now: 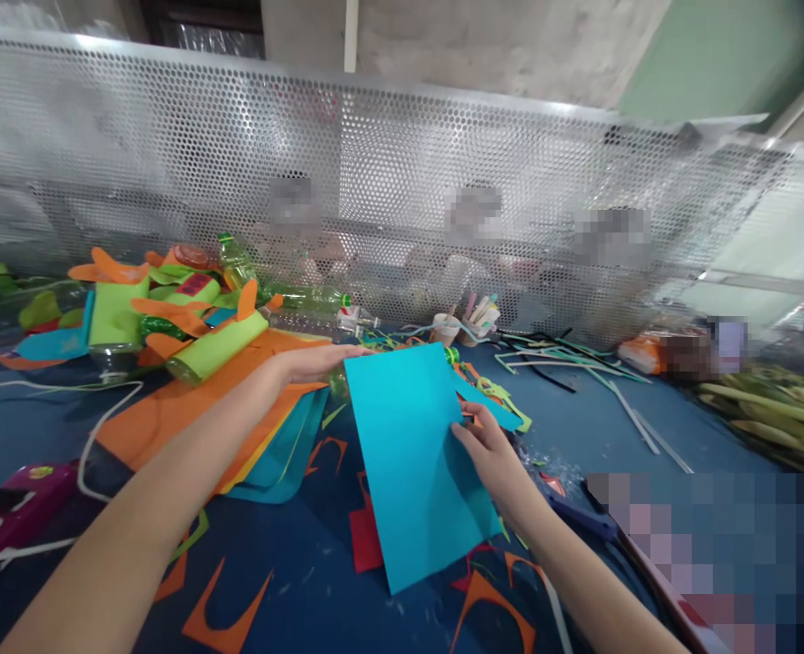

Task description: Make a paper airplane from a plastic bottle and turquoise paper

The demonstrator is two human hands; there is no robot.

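Note:
My right hand point(489, 451) pinches the right edge of a turquoise paper sheet point(415, 463) and holds it tilted above the blue table point(292, 581). My left hand point(310, 363) is stretched out flat, fingers together, with its fingertips at the sheet's top left corner. Under that hand lies a stack of orange sheets point(190, 409) with yellow and teal sheets point(285, 459) below it.
Plastic bottles wrapped in green and orange paper point(217, 350) pile up at the back left. Paper scraps point(224, 627) litter the table. Cups with tools point(470, 322), cut strips point(565, 363), a white cable point(94, 427), and a perforated metal screen point(402, 182) with people behind it.

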